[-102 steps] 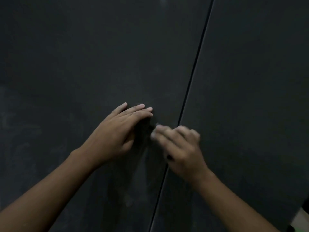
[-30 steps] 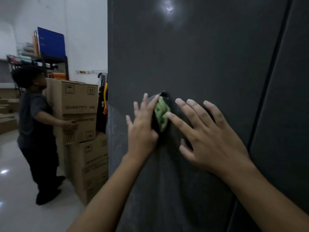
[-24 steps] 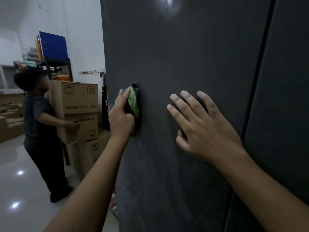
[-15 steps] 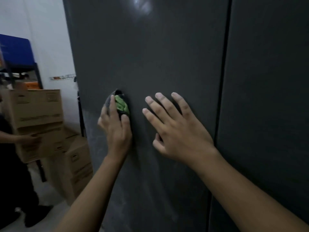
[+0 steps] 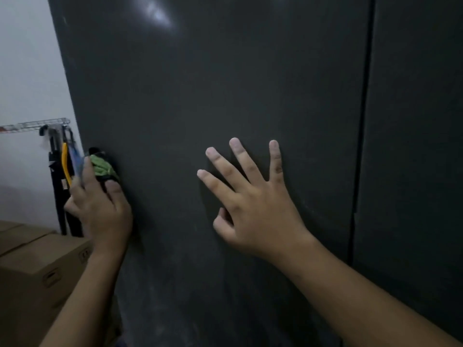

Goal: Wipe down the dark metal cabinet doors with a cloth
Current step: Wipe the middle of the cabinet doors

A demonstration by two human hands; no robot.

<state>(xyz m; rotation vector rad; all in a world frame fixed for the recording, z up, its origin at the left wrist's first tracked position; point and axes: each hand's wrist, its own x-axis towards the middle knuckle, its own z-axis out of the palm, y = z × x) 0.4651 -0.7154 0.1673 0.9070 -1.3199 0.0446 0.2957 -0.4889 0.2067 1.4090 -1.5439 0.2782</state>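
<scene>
The left hand [image 5: 100, 209] has slid the cloth [image 5: 101, 166] away from the right hand [image 5: 253, 204], out to the left edge of the left cabinet door [image 5: 200, 83], so the hands now sit well apart. Most of the cloth is hidden under the blurred left fingers, and only a green and black bunch shows above them. The left hand grips it against the door, thumb and fingers bent round it. The right hand lies flat on the same door, fingers straight and spread, holding nothing. Right of it a seam [image 5: 363, 146] meets the right cabinet door [image 5: 413, 171], which is cut off by the frame. Below the left hand, cardboard boxes [image 5: 37, 266] are partly out of view.
</scene>
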